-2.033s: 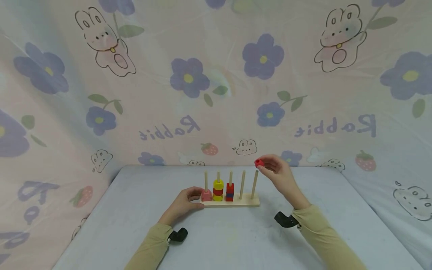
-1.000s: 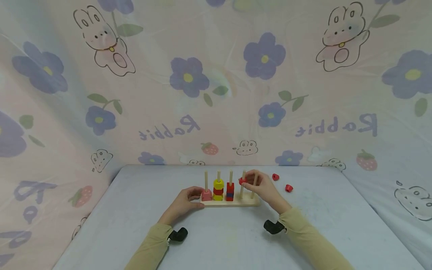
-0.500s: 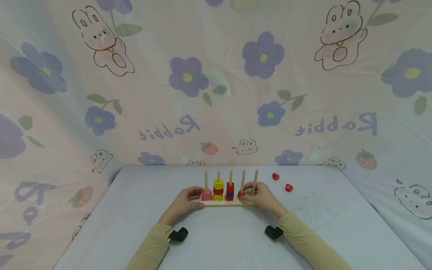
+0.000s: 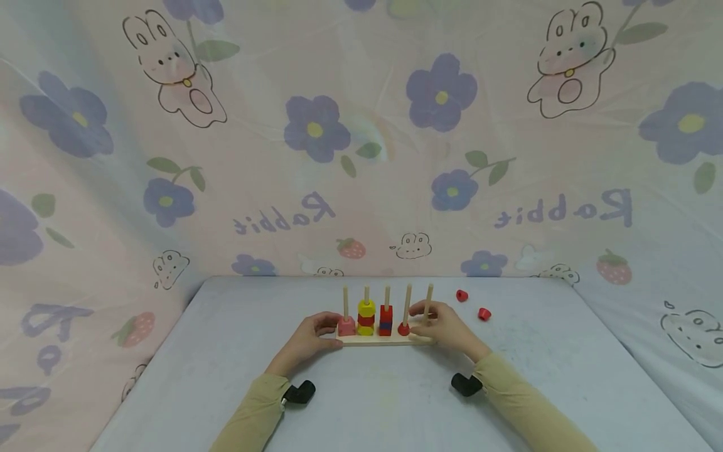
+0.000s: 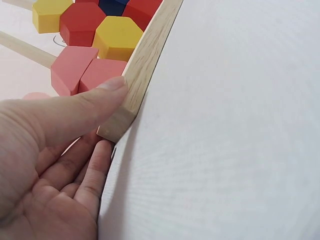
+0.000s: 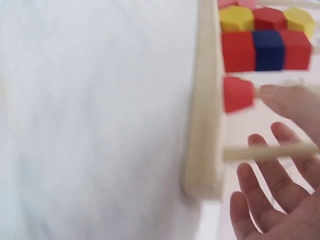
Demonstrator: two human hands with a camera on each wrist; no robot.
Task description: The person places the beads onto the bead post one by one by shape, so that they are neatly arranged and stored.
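A wooden peg stacker (image 4: 384, 341) with several upright pegs stands on the table. My left hand (image 4: 309, 336) holds its left end, the thumb (image 5: 107, 95) on the front edge and the fingers round the end. Pink blocks (image 5: 75, 70) sit on the leftmost peg. Beside them are a yellow-and-red stack (image 4: 366, 319) and a red-and-blue stack (image 4: 385, 321). One red bead (image 6: 237, 94) lies at the foot of the fourth peg. Just right of that bead, my right hand (image 4: 443, 325) has its fingers spread loosely around the last, bare peg (image 6: 270, 151), holding nothing.
Two loose red beads (image 4: 462, 295) (image 4: 484, 314) lie on the white table (image 4: 361, 402), behind and to the right of my right hand. A printed fabric backdrop (image 4: 361, 157) rises behind the table's far edge.
My right hand brought a red bead over to the fourth peg, slid it down to the base, then let go and drew slightly right. My left hand has stayed put.
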